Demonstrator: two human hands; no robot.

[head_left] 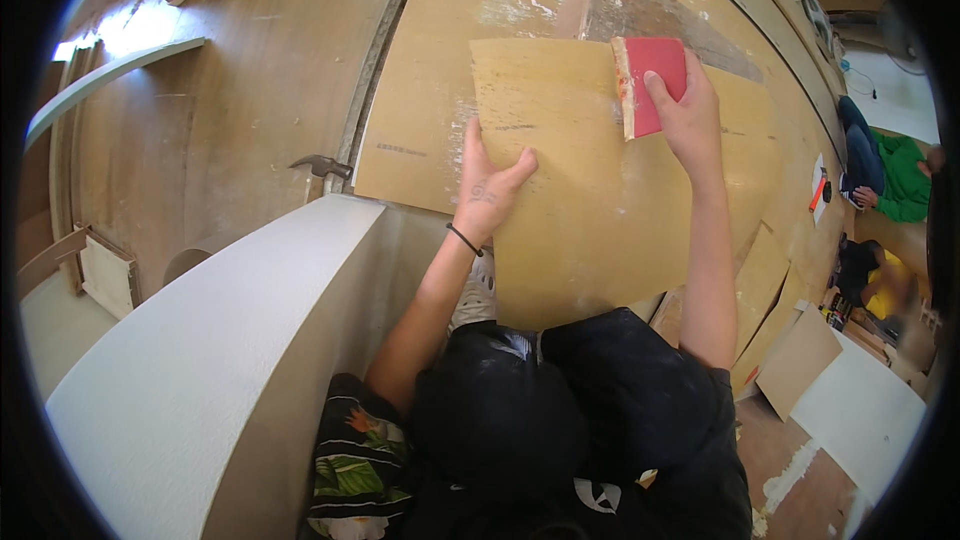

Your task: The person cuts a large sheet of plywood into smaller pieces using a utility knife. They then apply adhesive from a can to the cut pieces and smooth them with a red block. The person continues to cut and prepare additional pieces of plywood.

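Observation:
A thin yellow-brown sheet (580, 210) lies in front of me, over a larger yellowish board (420, 130). My left hand (490, 185) grips the sheet's left edge, thumb on top; its other fingers are partly hidden by the sheet. A dark band circles that wrist. Near the sheet's far edge, my right hand (690, 115) is closed around a flat red block (655, 65). The block has a rough, cream-coloured edge along its left side, and my thumb presses on its red face.
A claw hammer (322, 166) lies left of the board. Close on my left stands a long curved white panel (240, 310). Offcuts (795, 360) and a white sheet (865, 410) lie at right. A red-and-black tool (820, 190) and a person in green (905, 175) are farther right.

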